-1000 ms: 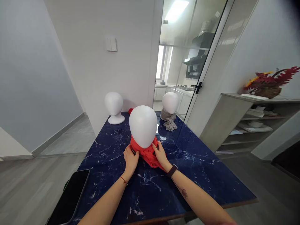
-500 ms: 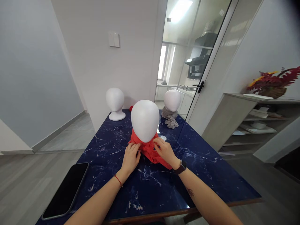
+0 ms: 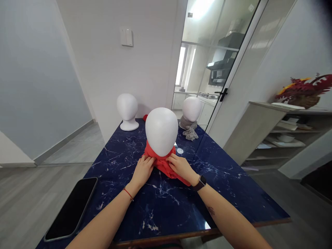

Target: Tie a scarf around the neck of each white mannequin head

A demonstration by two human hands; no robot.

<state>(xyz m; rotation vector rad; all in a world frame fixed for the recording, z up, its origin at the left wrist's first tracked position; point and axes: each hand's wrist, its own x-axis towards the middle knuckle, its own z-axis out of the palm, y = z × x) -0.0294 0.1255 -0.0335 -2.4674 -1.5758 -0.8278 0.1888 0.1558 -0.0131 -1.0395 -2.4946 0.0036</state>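
Note:
A white mannequin head (image 3: pixel 161 129) stands in front of me, with a red scarf (image 3: pixel 166 166) wrapped around its neck. The scarf's loose end trails toward the right, partly under my right wrist. My left hand (image 3: pixel 142 170) has its fingers closed on the scarf at the left side of the neck. On the other side, my right hand (image 3: pixel 183 168) pinches the cloth just below the chin, its fingertips partly hidden in the folds. A red cord is on my left wrist and a dark watch on my right.
Behind stand a bare white mannequin head (image 3: pixel 127 110) at left and another white mannequin head (image 3: pixel 192 108) with a grey scarf (image 3: pixel 190 130) at right. A phone (image 3: pixel 72 207) lies at the left edge of the blue marbled table (image 3: pixel 166 216). A shelf (image 3: pixel 261 135) is beyond the right side.
My right hand has shifted slightly left, and its fingers have closed in on the scarf. My left hand stays at the neck. The whole view has tilted a little.

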